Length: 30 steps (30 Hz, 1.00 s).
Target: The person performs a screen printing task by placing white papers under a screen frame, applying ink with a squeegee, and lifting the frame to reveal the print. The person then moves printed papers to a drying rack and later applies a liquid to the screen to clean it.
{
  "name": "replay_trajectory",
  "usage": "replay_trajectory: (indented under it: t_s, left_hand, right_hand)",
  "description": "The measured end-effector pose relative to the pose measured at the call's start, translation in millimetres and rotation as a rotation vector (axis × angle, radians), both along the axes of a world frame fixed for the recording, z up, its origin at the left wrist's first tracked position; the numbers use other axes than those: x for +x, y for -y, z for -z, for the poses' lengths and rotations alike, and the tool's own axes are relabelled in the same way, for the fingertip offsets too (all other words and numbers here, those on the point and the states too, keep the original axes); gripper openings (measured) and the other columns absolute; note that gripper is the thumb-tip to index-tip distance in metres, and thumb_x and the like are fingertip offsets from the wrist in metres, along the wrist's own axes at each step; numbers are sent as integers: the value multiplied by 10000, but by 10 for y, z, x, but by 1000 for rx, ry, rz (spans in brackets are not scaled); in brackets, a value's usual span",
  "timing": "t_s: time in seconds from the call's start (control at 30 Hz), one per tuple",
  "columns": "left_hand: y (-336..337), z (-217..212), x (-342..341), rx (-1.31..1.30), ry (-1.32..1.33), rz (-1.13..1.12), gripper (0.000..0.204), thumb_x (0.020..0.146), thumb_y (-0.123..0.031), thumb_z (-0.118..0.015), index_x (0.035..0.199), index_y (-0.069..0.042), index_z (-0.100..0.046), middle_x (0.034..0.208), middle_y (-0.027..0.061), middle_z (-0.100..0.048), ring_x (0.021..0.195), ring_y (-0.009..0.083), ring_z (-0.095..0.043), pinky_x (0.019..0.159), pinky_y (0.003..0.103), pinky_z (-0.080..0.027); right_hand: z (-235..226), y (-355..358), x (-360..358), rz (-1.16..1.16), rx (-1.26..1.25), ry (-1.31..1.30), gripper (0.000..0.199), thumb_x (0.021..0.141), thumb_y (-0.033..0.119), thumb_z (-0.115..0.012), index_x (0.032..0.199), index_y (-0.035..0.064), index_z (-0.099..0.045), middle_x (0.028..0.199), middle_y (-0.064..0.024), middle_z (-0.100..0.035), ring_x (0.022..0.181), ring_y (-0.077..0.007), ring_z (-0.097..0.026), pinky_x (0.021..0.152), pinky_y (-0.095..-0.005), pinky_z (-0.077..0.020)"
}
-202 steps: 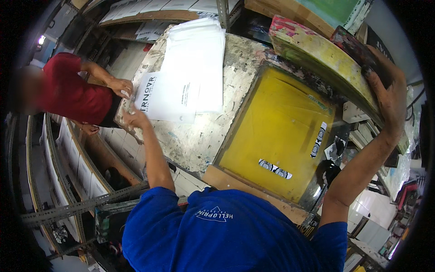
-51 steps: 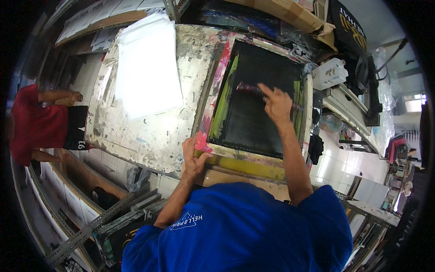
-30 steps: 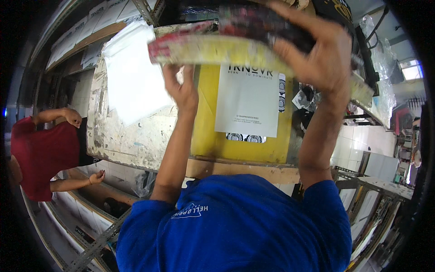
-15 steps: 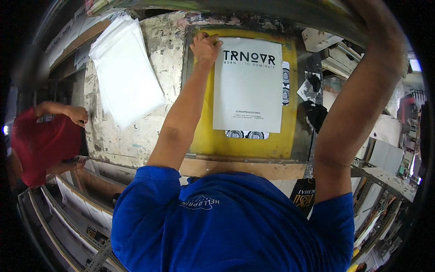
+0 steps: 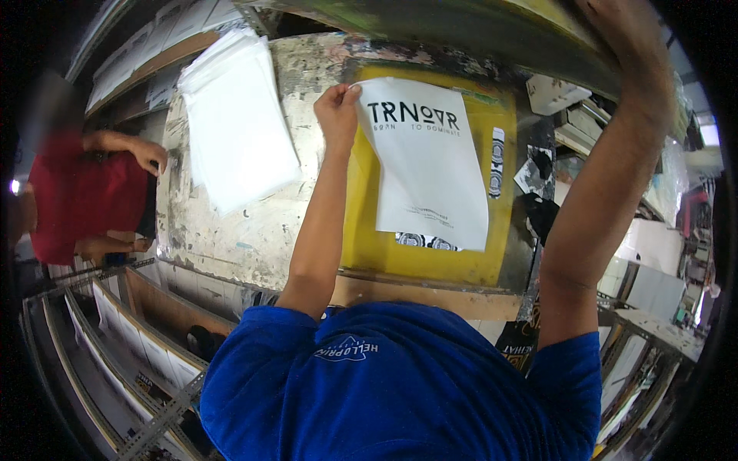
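Sheet [image 5: 430, 177], printed white, corner pinched in left hand [image 5: 337, 114], right hand [image 5: 624, 29] at raised frame [image 5: 469, 34], grip unclear

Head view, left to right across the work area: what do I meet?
Co-worker's hand, stack of white sheets, left hand, printed white sheet, patterned strip beyond its right edge, black bundle.

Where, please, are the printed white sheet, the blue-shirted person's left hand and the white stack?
Printed white sheet [image 5: 432, 170]: head view, its blank middle.
Blue-shirted person's left hand [image 5: 337, 115]: head view, back of the hand.
White stack [image 5: 240, 131]: head view, its top face.
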<state>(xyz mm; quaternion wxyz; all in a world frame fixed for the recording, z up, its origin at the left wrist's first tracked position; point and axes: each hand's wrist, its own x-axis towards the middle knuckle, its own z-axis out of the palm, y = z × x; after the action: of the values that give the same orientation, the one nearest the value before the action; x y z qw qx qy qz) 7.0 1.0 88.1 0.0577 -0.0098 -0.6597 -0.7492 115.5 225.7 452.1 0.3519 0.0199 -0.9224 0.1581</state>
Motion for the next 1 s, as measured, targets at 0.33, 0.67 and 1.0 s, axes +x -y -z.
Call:
replay_trajectory:
  t_s: [0.33,0.67,1.0]
  left_hand:
    - [2215,64,414,-34,-3,-549,184,892,-83,-732,994,67,-701,844,68,-702,739,107,-611,693,241,-491]
    - [4170,441,865,-128,23,-989,165,896,-78,-722,960,59,-656,874,74,-671,795,145,-587,717,280,-478]
    - [3682,115,688,-977,-233,-1098,385,859,-198,-753,1140,54,-677,1176,226,-679,1100,403,-623,997,454,-467]
  right_hand:
    - [174,-158,-90,-52,40,54,432,907,323,-688,1241,50,-670,1173,-139,-677,1064,-205,-641,977,-318,-459]
    - [171,-311,-231,-203,103,159,446,942,356,-663,1279,65,-663,1182,-132,-697,1052,-207,-671,973,-320,-484]
    - [193,-333,-161,-249,-79,313,427,954,266,-647,1323,52,-635,1217,-120,-683,1085,-174,-632,1010,-309,-456]
